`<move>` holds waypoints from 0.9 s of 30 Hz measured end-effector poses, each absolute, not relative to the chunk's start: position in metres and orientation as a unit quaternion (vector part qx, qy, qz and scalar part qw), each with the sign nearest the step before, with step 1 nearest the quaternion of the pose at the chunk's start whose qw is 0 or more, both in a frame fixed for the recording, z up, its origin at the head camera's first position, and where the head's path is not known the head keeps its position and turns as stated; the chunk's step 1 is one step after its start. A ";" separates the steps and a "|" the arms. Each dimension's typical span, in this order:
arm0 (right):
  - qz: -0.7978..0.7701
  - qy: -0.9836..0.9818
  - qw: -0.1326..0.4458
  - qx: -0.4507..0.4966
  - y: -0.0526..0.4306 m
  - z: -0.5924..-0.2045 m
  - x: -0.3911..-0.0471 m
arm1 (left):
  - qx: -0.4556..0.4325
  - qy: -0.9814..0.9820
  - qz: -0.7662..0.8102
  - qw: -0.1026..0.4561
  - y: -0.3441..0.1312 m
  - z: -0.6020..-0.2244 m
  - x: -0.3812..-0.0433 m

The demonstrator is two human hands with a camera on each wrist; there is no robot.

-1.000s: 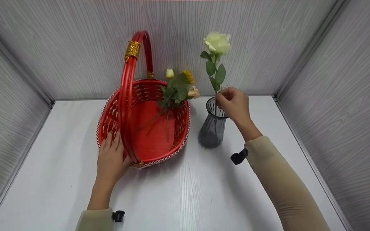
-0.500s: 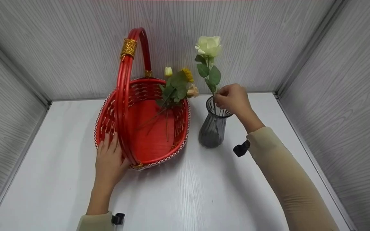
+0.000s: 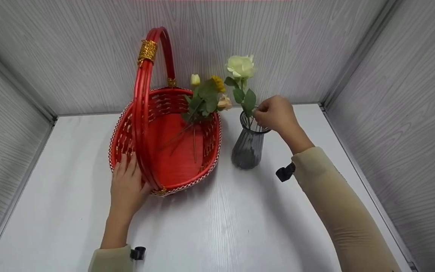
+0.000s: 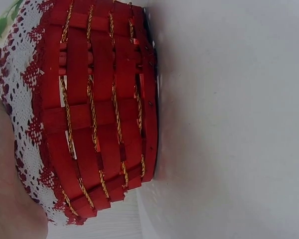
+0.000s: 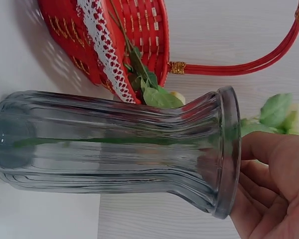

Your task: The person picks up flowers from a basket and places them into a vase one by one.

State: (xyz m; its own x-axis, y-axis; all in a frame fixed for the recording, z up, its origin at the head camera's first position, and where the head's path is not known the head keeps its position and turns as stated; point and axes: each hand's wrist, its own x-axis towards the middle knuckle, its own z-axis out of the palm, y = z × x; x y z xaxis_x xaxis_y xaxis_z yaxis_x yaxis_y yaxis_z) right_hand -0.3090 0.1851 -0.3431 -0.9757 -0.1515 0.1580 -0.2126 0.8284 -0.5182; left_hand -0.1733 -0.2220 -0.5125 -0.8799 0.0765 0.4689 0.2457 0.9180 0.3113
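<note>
My left hand (image 3: 128, 187) lies over the near left rim of a red woven basket (image 3: 176, 173), fingers extended down its inner wall, thumb by the handle's base. In the left wrist view, the palm (image 4: 12, 189) rests along the white lace edging (image 4: 30, 129). A cream rose (image 3: 241, 67) stands in a grey ribbed glass vase (image 3: 247, 149), tilted slightly left. Its stem (image 5: 99, 141) reaches far down inside the glass. My right hand (image 3: 276, 113) is at the vase mouth, fingers curled beside the stem; I cannot tell whether they still pinch it.
Inside the basket, leaning on its right side, are a white tulip (image 3: 195, 79), a yellow flower (image 3: 218, 84) and a peach flower (image 3: 224, 102) with green leaves. The tall red handle (image 3: 142, 98) arches above. Grey wood-grain panels (image 3: 278, 34) enclose the white table (image 3: 210, 234).
The rose has sunk lower into the vase and leaned left, its leaves now level with my right fingertips. The right hand stays at the vase mouth; my left hand stays on the basket.
</note>
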 end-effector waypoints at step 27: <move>0.628 -0.763 -0.050 0.145 0.100 -0.381 -0.256 | -0.064 -0.960 -0.183 0.204 -0.222 -0.510 -0.172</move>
State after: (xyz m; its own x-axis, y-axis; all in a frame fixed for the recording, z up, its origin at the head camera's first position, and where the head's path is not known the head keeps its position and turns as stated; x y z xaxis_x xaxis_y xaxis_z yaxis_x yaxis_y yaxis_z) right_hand -0.2563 0.0999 -0.3813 -0.9531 -0.2839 0.1049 -0.1576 0.1696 -0.9728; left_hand -0.1723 -0.2218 -0.5102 -0.9087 0.0489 0.4146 0.1980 0.9248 0.3248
